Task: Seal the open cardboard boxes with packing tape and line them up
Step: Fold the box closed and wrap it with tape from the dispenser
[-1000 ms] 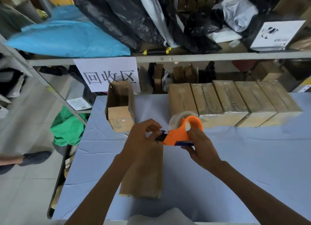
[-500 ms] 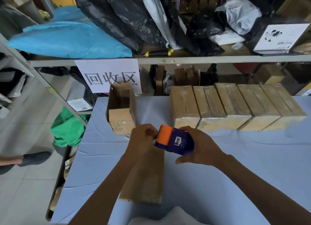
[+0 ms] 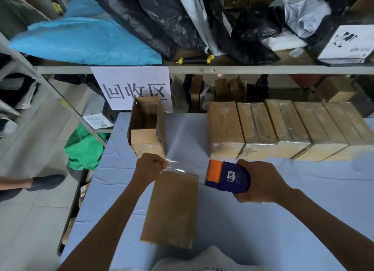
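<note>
Tape (image 3: 182, 167) is stretching between the left hand (image 3: 150, 166), pinching its end, and the right hand (image 3: 261, 181), gripping the dispenser (image 3: 228, 178), ready for sealing the box (image 3: 172, 208) below.

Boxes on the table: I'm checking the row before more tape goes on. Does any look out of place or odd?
One does. The open box stands alone at the table's back left, flaps up, apart from the five sealed boxes set side by side on the right. The box under the hands lies flat near the front, not yet in line.
</note>
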### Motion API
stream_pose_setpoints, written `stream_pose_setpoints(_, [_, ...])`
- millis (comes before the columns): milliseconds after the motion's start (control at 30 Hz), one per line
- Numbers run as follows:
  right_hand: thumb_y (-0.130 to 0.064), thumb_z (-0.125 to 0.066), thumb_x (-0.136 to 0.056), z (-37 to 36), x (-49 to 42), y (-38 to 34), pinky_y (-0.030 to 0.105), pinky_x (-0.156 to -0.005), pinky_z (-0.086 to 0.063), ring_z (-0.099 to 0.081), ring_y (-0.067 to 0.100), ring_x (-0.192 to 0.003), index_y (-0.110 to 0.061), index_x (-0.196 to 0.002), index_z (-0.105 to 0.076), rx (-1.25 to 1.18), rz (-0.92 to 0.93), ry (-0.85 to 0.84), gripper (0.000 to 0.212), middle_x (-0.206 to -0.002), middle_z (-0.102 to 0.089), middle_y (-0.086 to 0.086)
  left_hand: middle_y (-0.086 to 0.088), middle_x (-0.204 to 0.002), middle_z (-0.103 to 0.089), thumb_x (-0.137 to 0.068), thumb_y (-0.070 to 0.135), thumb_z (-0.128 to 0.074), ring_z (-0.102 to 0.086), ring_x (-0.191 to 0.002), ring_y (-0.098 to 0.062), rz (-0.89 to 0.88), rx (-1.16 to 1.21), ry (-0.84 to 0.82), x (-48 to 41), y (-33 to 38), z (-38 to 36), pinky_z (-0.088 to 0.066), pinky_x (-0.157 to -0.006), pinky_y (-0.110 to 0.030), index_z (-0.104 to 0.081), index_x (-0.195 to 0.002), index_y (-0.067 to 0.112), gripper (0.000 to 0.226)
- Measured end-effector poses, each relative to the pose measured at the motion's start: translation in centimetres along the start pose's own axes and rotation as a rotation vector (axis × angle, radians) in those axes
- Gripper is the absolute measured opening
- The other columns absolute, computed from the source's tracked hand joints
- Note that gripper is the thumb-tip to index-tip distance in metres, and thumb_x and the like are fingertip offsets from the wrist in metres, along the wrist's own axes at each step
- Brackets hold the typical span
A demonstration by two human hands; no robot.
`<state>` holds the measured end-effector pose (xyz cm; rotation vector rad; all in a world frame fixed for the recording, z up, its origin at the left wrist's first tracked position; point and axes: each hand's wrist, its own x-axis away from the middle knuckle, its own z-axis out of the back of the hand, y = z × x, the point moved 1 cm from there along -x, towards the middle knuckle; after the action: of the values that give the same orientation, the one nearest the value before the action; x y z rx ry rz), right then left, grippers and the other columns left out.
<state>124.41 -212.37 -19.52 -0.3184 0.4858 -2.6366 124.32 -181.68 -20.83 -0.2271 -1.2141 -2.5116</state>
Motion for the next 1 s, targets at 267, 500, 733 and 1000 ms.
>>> stream_pose_setpoints(267, [-0.062, -0.077, -0.044, -0.1, 0.2, 3.0, 0.009, -0.058, -0.037, -0.056, 0.004, -0.074, -0.036, -0.099, -0.046, 0.061, -0.086, -0.134, 0.068, -0.08, -0.056, -0.02, 0.006, -0.051, -0.057, -0.082, 0.029, -0.072, -0.056, -0.05, -0.006, 0.057, 0.096, -0.136, 0.2, 0.0, -3.1, -0.043, -0.054, -0.017, -0.063, -0.062, 0.009, 0.03])
stream_pose_setpoints(500, [-0.061, -0.078, -0.047, -0.2, -0.7, 4.3, 0.012, -0.063, -0.04, -0.055, 0.005, -0.082, -0.035, -0.107, -0.047, 0.103, -0.089, -0.179, 0.072, -0.092, -0.059, -0.019, 0.002, -0.062, -0.067, -0.076, 0.03, -0.075, -0.066, -0.069, -0.016, 0.053, 0.034, -0.002, 0.8, -0.4, -5.2, -0.052, -0.072, -0.031, -0.067, -0.062, 0.017, 0.021])
stream_pose_setpoints(733, [-0.06, -0.08, -0.047, -0.4, -1.0, 4.9, 0.011, -0.062, -0.041, -0.055, 0.005, -0.083, -0.035, -0.107, -0.048, 0.056, -0.116, -0.182, 0.073, -0.092, -0.057, -0.02, 0.016, -0.068, -0.067, -0.076, 0.039, -0.075, -0.064, -0.068, -0.003, 0.031, -0.007, 0.083, 0.7, -0.5, -6.2, -0.049, -0.071, -0.023, -0.069, -0.07, 0.027, 0.015])
stream_pose_setpoints(1000, [-0.062, -0.079, -0.045, -0.1, -1.3, 5.7, 0.011, -0.062, -0.041, -0.054, 0.004, -0.084, -0.034, -0.109, -0.047, 0.064, -0.126, -0.17, 0.076, -0.091, -0.055, -0.022, 0.011, -0.058, -0.067, -0.078, 0.027, -0.076, -0.065, -0.061, -0.001, -0.039, 0.113, 0.002, 0.0, -0.7, -6.4, -0.047, -0.065, -0.019, -0.069, -0.064, 0.021, 0.016])
